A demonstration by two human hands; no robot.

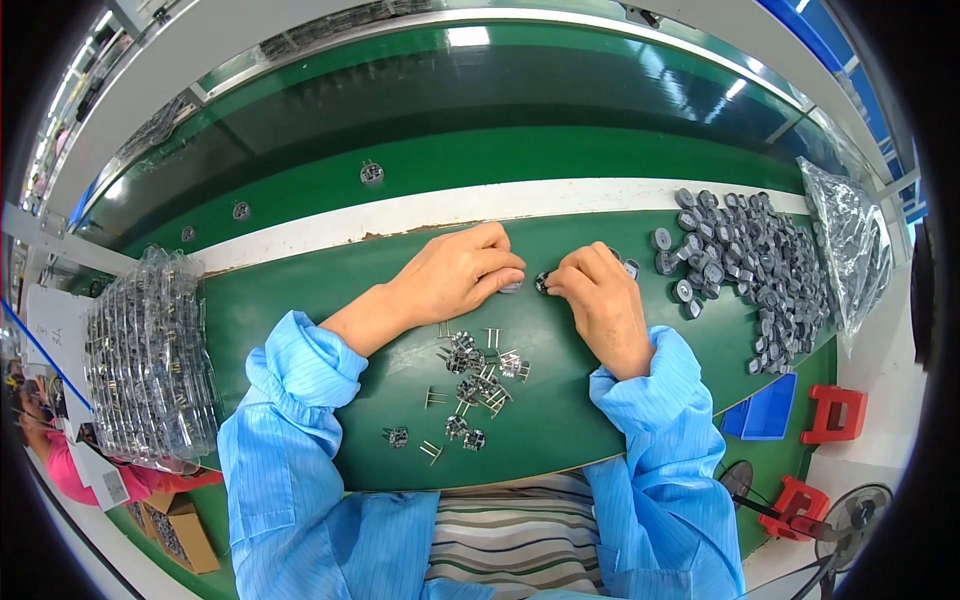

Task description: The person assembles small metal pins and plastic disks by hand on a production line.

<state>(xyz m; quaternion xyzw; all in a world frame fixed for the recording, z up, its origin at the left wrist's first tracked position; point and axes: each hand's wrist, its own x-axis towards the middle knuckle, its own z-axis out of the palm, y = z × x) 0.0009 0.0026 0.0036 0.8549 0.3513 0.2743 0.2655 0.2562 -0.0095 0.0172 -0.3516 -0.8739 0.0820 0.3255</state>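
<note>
My left hand [462,272] is closed, its fingertips pinching a small grey plastic piece [510,288] that is mostly hidden. Facing it across a narrow gap, my right hand [600,295] pinches a small round circuit board [541,284] between thumb and fingers. A grey round cap [631,268] shows just behind the right hand's knuckles; whether that hand touches it I cannot tell. Nearer my body, several round circuit boards [456,427] lie loosely heaped on the green tabletop [290,270]. Metal two-pin pieces [431,451] are scattered among them.
A large heap of grey caps [745,265] spreads at the right, beside a clear plastic bag [850,240]. Stacked clear blister trays [150,355] stand at the left. Beyond a white ledge [420,207], a green conveyor belt [560,150] carries several round boards [371,173]. A blue bin [762,408] sits lower right.
</note>
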